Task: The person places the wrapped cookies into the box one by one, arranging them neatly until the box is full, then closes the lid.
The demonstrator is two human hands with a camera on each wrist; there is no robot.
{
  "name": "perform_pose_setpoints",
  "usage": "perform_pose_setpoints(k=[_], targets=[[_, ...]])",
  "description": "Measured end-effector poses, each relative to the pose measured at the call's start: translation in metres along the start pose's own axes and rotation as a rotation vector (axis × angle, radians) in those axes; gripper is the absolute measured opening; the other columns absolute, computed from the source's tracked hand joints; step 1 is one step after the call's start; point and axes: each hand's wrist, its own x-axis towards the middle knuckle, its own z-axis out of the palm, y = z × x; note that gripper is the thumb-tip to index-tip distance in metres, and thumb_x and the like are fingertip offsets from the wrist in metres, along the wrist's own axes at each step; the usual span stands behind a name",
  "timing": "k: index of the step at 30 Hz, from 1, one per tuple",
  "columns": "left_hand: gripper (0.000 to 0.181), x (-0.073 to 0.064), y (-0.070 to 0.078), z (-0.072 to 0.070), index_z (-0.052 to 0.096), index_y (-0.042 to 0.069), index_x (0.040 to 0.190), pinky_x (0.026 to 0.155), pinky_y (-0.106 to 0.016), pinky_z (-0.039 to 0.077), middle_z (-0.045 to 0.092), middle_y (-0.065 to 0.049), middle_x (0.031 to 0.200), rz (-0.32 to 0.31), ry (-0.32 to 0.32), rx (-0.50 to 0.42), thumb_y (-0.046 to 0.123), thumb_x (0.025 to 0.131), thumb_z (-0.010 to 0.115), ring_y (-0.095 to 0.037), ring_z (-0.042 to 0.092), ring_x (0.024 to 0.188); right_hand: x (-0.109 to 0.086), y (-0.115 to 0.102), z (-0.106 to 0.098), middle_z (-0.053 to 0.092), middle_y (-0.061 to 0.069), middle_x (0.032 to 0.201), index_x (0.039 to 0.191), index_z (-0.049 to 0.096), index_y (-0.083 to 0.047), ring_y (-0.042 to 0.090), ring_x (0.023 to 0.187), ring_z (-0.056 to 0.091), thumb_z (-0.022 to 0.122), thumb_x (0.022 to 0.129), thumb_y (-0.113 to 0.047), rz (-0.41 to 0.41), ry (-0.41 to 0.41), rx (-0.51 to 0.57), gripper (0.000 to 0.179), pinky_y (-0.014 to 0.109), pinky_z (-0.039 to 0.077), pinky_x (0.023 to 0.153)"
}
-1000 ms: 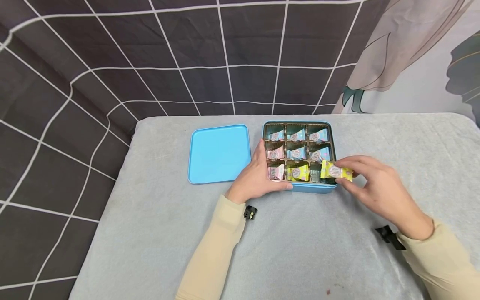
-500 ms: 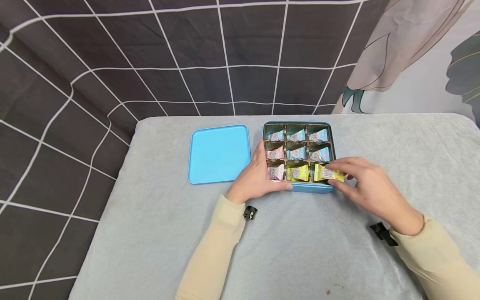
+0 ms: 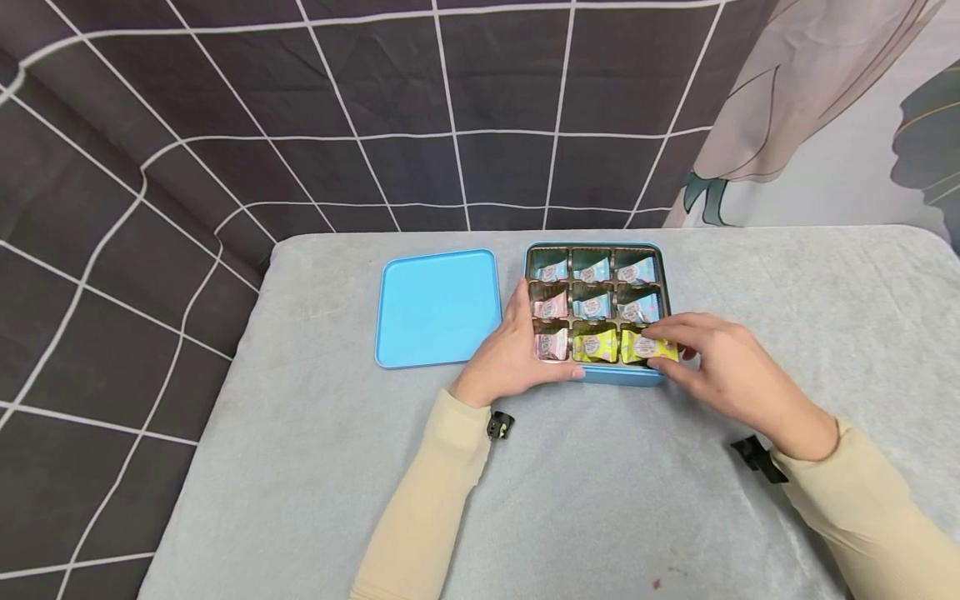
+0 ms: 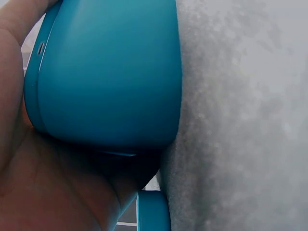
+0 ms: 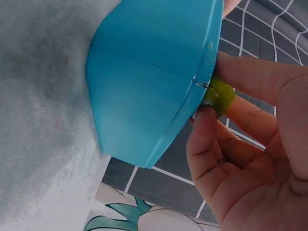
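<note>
A blue tin [image 3: 618,377] holds a tray of compartments with small wrapped candies in them. My left hand [image 3: 506,354] grips the tin's front left corner, fingers along the left side and thumb at the front. With thumb and fingertips, my right hand [image 3: 731,375] pinches a yellow-wrapped candy [image 3: 636,346] at the front right compartment. The candy's right end sticks out past the tin's rim in the right wrist view, where a green-yellow wrapper end [image 5: 222,96] shows between the fingers. Another yellow candy [image 3: 596,344] lies in the compartment to its left.
The tin's blue lid [image 3: 438,308] lies flat on the grey cloth-covered table [image 3: 315,400], left of the tin. Blue candies [image 3: 592,307] and pink candies [image 3: 552,343] fill the other compartments. A dark checked curtain [image 3: 390,92] hangs behind the table.
My right hand has moved left with the yellow candy, from the tin's right rim to over and into the front right compartment. My left hand and the tin have stayed put.
</note>
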Motion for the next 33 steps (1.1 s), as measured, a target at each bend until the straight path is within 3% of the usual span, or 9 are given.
perform_pose_setpoints(k=[22,33], targets=[[0.141,0.000,0.000,0.000,-0.017,0.011,0.159,0.116,-0.043,0.031,-0.013,-0.008,0.168,-0.009,0.003,0.014,0.065,0.073,0.081,-0.019,0.001,0.153,0.014,-0.003,-0.001,0.072,0.011,0.111,0.106,0.078,-0.005,0.030,0.096,0.070,0.082,0.082,-0.007,-0.005,-0.126,-0.016,0.024,0.049,0.055,0.076],[0.142,0.000,0.000,0.001,-0.017,0.010,0.159,0.116,-0.043,0.030,-0.012,-0.008,0.168,-0.005,0.007,0.024,0.065,0.072,0.081,-0.020,0.002,0.153,0.016,-0.005,0.000,0.072,0.013,0.112,0.110,0.076,0.001,0.032,0.100,0.069,0.079,0.085,-0.007,-0.020,-0.178,-0.030,0.026,0.050,0.054,0.080]])
